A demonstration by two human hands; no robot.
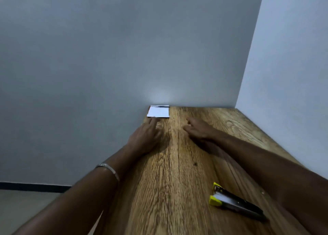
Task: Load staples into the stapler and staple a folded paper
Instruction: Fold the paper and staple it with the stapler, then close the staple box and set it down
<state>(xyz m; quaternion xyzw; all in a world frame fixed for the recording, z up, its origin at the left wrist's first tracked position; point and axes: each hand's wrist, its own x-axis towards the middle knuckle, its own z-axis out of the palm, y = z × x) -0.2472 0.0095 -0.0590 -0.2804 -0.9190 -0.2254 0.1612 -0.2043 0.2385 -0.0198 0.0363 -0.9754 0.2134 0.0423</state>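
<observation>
Both hands stretch toward folded paper (158,111) at table (177,181) far edge, by wall: left hand (144,137) fingers straight, tips nearly touching it; right hand (196,130) relaxed, empty. Stapler (234,201) lies open near pt, prob. parked w/ magazine exposed.

A long wood-grain tabletop (177,181) set into a wall corner carries a white folded paper (158,111) at its far left edge and, nearer on the right, a somewhat blurred yellow-and-black stapler (236,202), apparently hinged open.
</observation>
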